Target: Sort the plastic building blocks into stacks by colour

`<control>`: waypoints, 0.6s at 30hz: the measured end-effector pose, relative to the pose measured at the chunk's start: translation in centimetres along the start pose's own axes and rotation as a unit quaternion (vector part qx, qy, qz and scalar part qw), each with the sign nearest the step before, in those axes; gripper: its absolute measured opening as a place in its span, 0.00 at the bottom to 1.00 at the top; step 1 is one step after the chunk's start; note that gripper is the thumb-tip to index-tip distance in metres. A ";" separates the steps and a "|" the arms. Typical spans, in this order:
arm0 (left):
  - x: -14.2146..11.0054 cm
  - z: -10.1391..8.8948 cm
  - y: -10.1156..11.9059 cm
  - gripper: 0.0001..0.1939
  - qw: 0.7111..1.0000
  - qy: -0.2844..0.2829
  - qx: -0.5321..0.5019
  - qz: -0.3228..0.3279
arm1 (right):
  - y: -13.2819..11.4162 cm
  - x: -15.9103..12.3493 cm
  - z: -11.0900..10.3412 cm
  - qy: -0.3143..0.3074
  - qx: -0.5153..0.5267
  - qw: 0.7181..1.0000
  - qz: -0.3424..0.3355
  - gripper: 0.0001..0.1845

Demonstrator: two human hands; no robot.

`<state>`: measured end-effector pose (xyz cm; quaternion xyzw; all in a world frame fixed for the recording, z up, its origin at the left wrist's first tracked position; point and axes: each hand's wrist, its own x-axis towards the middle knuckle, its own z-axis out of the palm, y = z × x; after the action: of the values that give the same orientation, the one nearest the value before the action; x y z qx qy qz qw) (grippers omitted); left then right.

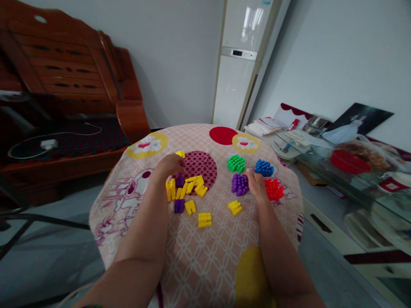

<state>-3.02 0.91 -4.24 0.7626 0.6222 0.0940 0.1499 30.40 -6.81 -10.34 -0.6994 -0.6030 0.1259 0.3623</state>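
Bent over the far left of the toy pile is my left hand (171, 166), its fingers curled down and closed. A bit of purple shows by its fingertips, but what they hold is hidden. Just beyond it lies a yellow plastic piece (180, 153). Below it are several loose yellow building pieces (190, 187) and a purple piece (179, 205). My right hand (256, 183) rests at the right side of a purple cluster of pieces (239, 184), its fingers extended and touching or almost touching it. Around it stand green (236, 163), blue (264, 168) and red (274, 189) clusters.
A patterned cloth covers the round table (205, 256). Two small yellow groups, one at the front (204, 220) and one further right (235, 207), lie nearer me. A wooden bench (70, 72) stands left, a cluttered glass shelf (346, 171) right, a white tall cabinet unit (236, 81) behind.
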 end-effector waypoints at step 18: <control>-0.9 9.4 13.1 0.15 0.978 0.021 -0.057 0.202 | -0.1 -0.1 0.0 -0.004 -0.005 1.000 -0.016 0.37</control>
<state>11.98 -3.44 -8.45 0.8604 0.4523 0.1738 0.1578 30.32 -6.92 -10.32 -0.6909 -0.6165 0.1196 0.3582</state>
